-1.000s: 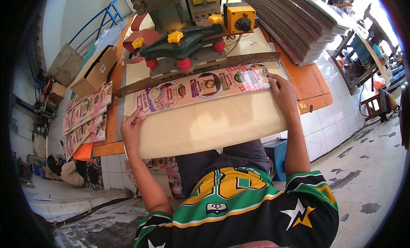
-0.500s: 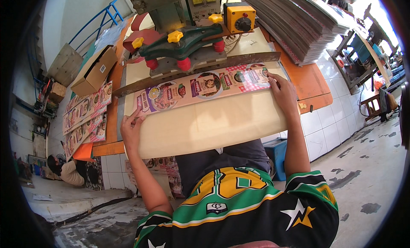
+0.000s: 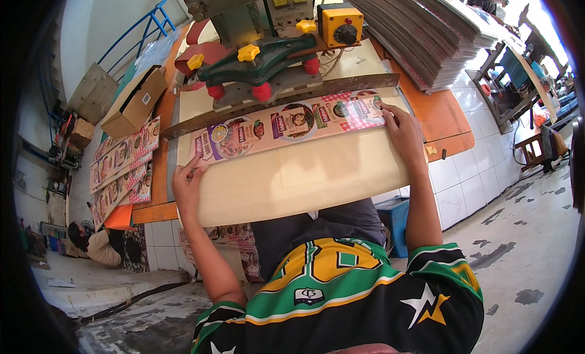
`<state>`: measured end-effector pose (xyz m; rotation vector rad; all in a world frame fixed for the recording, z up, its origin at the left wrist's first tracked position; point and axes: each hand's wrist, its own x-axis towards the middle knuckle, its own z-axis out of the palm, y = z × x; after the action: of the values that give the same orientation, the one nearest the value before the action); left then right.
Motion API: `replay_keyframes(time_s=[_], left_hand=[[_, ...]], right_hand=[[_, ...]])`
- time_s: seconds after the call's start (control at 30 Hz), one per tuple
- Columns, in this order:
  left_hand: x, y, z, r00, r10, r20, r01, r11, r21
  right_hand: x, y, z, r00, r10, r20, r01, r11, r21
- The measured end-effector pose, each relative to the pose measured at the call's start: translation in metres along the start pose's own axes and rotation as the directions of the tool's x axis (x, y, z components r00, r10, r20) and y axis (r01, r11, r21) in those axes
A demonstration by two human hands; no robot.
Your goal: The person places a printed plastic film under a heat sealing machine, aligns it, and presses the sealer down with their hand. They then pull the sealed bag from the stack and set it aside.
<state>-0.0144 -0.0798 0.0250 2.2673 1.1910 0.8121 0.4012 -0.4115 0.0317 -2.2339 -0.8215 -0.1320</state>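
A long printed strip (image 3: 292,123) with food pictures and a red checked pattern lies slantwise on a cream sheet (image 3: 298,171), against a metal bar (image 3: 359,84). At its left end, my left hand (image 3: 189,184) pinches the near corner, index finger stretched along the edge. My right hand (image 3: 403,131) has its thumb and fingers closed on the strip's right end. Just beyond stands a press machine with a dark green head (image 3: 259,66), yellow knobs and red feet; the head sits behind the strip, apart from my hands.
More printed strips (image 3: 125,156) lie in a loose pile at the left, beside an open cardboard box (image 3: 135,103). A tall stack of sheets (image 3: 420,37) stands at the back right. A yellow control box (image 3: 341,26) is beside the press. Orange table edge (image 3: 451,131) at right.
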Motion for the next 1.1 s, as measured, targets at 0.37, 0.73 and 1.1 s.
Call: replay_keyframes(time_s=[0.37, 0.73, 1.1], left_hand=[[0.0002, -0.0008, -0.0008, 1.0, 0.006, 0.011, -0.006, 1.0, 0.006], [0.0011, -0.0061, 0.0018, 1.0, 0.009, 0.003, -0.009, 1.0, 0.003], [0.0005, -0.0014, 0.0009, 1.0, -0.014, 0.004, 0.014, 1.0, -0.007]], right_hand=[[0.0009, 0.0014, 0.0016, 1.0, -0.007, -0.008, 0.007, 1.0, 0.0], [-0.0003, 0.0019, 0.0029, 0.999, -0.016, -0.031, 0.016, 1.0, 0.004], [-0.0005, 0.0006, 0.002, 1.0, -0.017, -0.022, 0.016, 1.0, -0.015]])
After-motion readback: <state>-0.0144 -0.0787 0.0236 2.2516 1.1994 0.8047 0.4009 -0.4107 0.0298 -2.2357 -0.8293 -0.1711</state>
